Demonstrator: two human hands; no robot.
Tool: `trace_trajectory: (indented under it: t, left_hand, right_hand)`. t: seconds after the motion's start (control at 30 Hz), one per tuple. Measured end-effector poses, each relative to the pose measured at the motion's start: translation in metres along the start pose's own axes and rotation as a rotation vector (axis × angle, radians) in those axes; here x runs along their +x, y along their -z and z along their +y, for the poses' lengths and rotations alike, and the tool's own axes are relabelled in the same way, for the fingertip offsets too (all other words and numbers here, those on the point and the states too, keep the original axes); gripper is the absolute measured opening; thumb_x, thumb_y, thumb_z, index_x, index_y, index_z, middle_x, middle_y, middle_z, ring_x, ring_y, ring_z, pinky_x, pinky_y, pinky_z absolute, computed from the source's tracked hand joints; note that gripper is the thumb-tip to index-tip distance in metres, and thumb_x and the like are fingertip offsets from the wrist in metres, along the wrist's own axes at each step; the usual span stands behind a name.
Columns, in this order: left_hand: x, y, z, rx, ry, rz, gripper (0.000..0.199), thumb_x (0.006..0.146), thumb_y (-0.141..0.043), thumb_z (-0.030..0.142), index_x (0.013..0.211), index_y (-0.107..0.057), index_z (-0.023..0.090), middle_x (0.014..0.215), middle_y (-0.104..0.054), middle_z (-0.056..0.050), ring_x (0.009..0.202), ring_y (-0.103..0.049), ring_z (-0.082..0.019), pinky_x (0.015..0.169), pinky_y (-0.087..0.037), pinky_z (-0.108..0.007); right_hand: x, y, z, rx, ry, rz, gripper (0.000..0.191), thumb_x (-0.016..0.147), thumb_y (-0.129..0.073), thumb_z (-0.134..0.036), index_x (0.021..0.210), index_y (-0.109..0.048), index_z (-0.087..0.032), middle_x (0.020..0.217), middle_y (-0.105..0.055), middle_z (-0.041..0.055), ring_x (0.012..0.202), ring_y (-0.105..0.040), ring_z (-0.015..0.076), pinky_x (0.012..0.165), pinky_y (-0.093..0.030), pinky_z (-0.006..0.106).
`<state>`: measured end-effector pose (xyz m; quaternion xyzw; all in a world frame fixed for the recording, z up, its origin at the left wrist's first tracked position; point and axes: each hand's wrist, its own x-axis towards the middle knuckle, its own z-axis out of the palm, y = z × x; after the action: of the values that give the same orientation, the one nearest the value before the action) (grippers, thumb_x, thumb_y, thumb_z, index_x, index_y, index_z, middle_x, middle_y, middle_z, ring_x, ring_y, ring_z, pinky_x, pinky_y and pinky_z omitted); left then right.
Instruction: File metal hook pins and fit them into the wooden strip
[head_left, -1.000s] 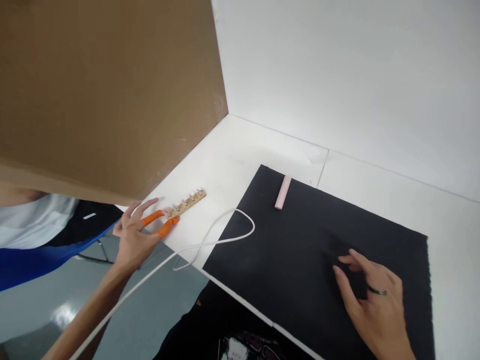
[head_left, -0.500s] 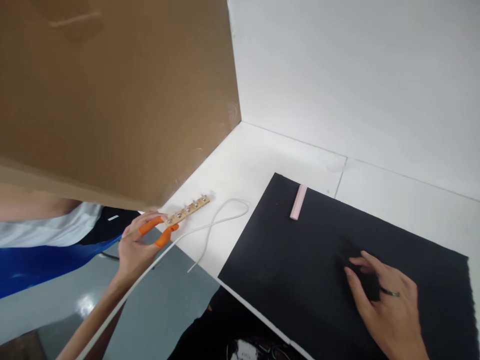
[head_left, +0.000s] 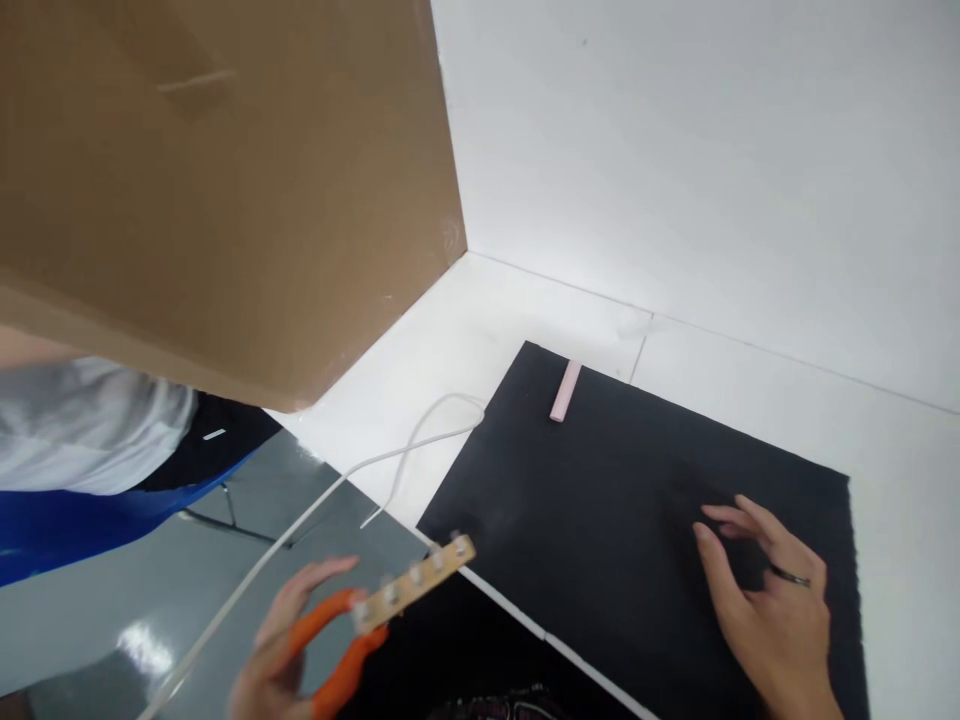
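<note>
Trails a white cable (head_left: 292,532) left of the black mat (head_left: 615,520). Pinches in the left hand (head_left: 279,662), between orange finger covers (head_left: 347,675), a wood-coloured strip (head_left: 420,584) with metal parts, at the black mat's near-left corner. Seems picked up, not yet set down. Leaves a pink piece (head_left: 566,391) lying untouched on the black mat's far-left edge. Curls the right hand (head_left: 776,595) loosely around nothing visible, over the black mat's right part.
</note>
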<state>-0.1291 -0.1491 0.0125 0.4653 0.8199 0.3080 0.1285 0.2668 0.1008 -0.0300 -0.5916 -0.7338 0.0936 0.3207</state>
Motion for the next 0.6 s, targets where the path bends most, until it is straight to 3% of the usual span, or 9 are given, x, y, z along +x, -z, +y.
trace_trajectory:
  t: [0.1,0.2,0.3,0.4,0.6]
  left_hand:
    - [0.048,-0.07,0.078,-0.01,-0.266,-0.011,0.011,0.088,-0.076,0.032,0.096,-0.082,0.036,0.127,-0.079,-0.006,0.124,-0.07,-0.036,0.107,-0.054,-0.061]
    - [0.095,-0.144,0.155,0.026,-0.282,0.079,0.007,0.081,-0.085,0.029,0.087,-0.081,0.03,0.131,-0.079,-0.005,0.133,-0.063,-0.038,0.111,-0.043,-0.061]
    - [0.118,-0.197,0.207,0.039,-0.254,0.121,0.004,0.085,-0.082,0.025,0.089,-0.08,0.024,0.137,-0.076,-0.008,0.135,-0.06,-0.039,0.107,-0.039,-0.061]
    - [0.121,-0.222,0.229,0.056,-0.184,0.144,0.005,0.085,-0.082,0.019,0.084,-0.077,0.021,0.145,-0.071,-0.01,0.135,-0.058,-0.041,0.102,-0.039,-0.061]
    - [0.111,-0.241,0.243,0.059,-0.082,0.108,0.011,0.09,-0.082,0.026,0.085,-0.076,0.019,0.15,-0.067,-0.014,0.135,-0.057,-0.043,0.101,-0.04,-0.066]
  right_hand:
    - [-0.005,0.006,-0.003,0.042,-0.017,0.042,0.052,0.102,-0.06,-0.056,0.141,-0.058,-0.021,0.103,-0.077,0.0092,0.091,-0.069,0.0269,0.109,-0.043,0.052]
    - [-0.012,0.012,-0.005,0.07,-0.037,0.083,0.052,0.102,-0.061,-0.055,0.141,-0.057,-0.022,0.105,-0.077,0.0081,0.09,-0.068,0.0254,0.106,-0.043,0.051]
    - [-0.022,0.016,-0.005,0.089,-0.051,0.093,0.05,0.102,-0.062,-0.054,0.142,-0.057,-0.023,0.106,-0.078,0.0069,0.091,-0.068,0.0244,0.103,-0.045,0.047]
    - [-0.032,0.017,-0.003,0.105,-0.072,0.076,0.048,0.103,-0.061,-0.053,0.14,-0.057,-0.024,0.107,-0.078,0.0058,0.092,-0.067,0.0234,0.101,-0.045,0.045]
    - [-0.043,0.017,0.003,0.13,-0.135,0.041,0.048,0.103,-0.061,-0.055,0.141,-0.056,-0.025,0.11,-0.078,0.006,0.092,-0.067,0.0233,0.1,-0.045,0.045]
